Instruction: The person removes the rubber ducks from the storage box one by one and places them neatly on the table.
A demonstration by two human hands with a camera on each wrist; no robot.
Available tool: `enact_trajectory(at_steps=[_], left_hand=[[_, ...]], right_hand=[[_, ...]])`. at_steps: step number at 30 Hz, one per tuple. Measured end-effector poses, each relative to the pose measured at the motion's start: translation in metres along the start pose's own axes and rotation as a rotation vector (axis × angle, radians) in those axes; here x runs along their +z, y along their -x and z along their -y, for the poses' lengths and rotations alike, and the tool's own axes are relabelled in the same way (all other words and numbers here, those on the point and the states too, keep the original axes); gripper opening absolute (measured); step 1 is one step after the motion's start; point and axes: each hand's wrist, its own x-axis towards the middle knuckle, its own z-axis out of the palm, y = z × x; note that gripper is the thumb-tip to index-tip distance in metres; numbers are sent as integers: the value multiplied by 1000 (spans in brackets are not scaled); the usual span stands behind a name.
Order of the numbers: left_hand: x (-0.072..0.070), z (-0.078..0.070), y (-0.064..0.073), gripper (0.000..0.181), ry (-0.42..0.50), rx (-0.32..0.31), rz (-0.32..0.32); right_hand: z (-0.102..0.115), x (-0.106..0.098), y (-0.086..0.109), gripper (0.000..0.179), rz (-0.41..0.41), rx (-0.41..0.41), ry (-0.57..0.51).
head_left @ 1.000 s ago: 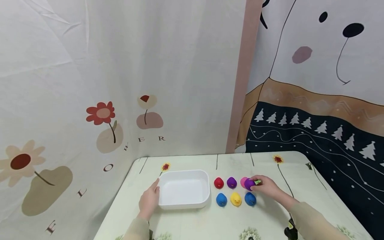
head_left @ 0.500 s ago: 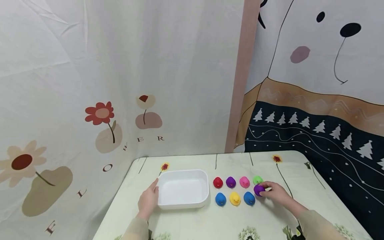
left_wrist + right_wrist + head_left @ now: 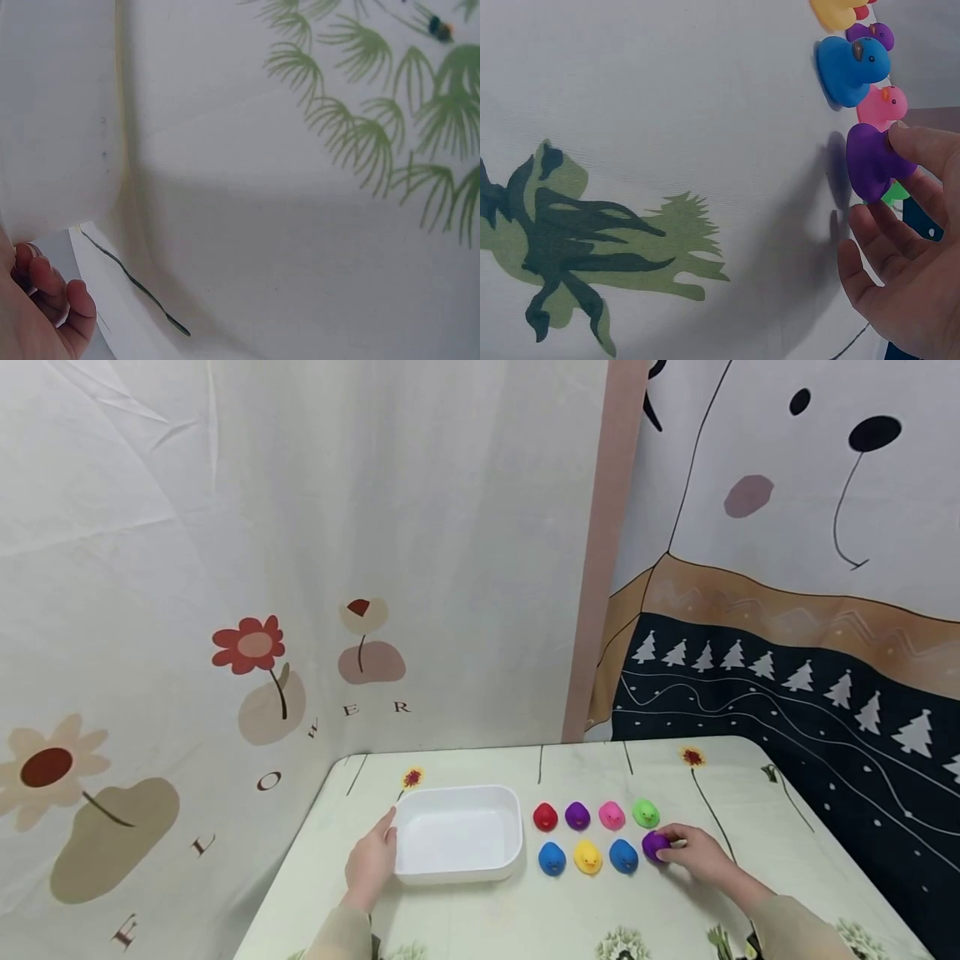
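Between thumb and fingers, my right hand (image 3: 697, 853) pinches a purple rubber duck (image 3: 868, 161) at the right end of the front row. Beside it sits a blue duck (image 3: 623, 857), with a green duck (image 3: 646, 813) just behind. A yellow duck (image 3: 588, 857) and another blue duck (image 3: 552, 858) continue that front row leftward. Along the back row stand red (image 3: 545, 817), purple (image 3: 577, 816) and pink (image 3: 612, 815) ducks. My left hand (image 3: 371, 864) grips the left end of a white plastic tub (image 3: 459, 875), its fingers curled by the tub's corner in the left wrist view.
The table (image 3: 487, 918) wears a pale flower-printed cloth. A white curtain (image 3: 450, 568) with flower prints hangs behind and to the left. Dark cloth (image 3: 750, 702) with printed trees hangs at the right, past the table's edge.
My right hand has carried the purple duck right and toward me, from over the back row to the front row's right end. The green duck has come into full view. My left hand stays put.
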Motion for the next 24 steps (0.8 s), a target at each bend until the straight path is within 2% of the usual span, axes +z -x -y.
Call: enact_trajectory(at_steps=[19, 24], left_hand=[[-6, 3, -1, 44, 24, -38, 31], [-9, 6, -3, 44, 33, -29, 37]], right_hand=[[-1, 3, 3, 32, 17, 12, -30], [0, 3, 0, 33, 19, 18, -19]])
